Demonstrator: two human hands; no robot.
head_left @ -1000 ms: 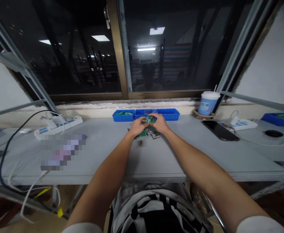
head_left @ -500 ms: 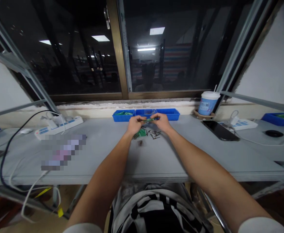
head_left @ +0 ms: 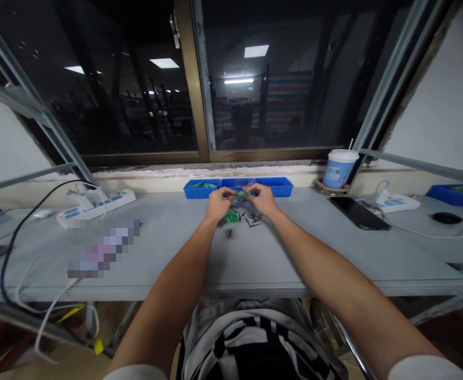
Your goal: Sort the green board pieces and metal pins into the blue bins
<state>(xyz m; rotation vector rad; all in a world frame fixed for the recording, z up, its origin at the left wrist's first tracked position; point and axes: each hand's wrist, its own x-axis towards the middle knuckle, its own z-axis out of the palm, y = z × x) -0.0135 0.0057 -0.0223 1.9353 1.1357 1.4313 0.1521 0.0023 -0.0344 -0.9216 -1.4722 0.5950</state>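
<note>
Between my fingertips, just in front of the blue bins, is a small green packet (head_left: 241,195) with clear plastic about it. My left hand (head_left: 219,203) pinches its left end. The right end is gripped by my right hand (head_left: 263,200). Below them on the grey table lies another green packet (head_left: 230,217). Several dark screws (head_left: 252,220) are scattered beside it, and one small brown piece (head_left: 229,233) sits nearer to me. What exactly the packet holds is too small to make out.
A blue three-part bin (head_left: 275,187) stands against the wall, green packets in its left part. To the right are a lidded cup (head_left: 337,169), a black phone (head_left: 358,212) and a power strip (head_left: 401,203). Another power strip (head_left: 97,208) and cables lie at left.
The green packet has tilted slightly between my hands, and clear plastic now shows above it. My fingers have shifted a little; both hands still hold it in nearly the same place.
</note>
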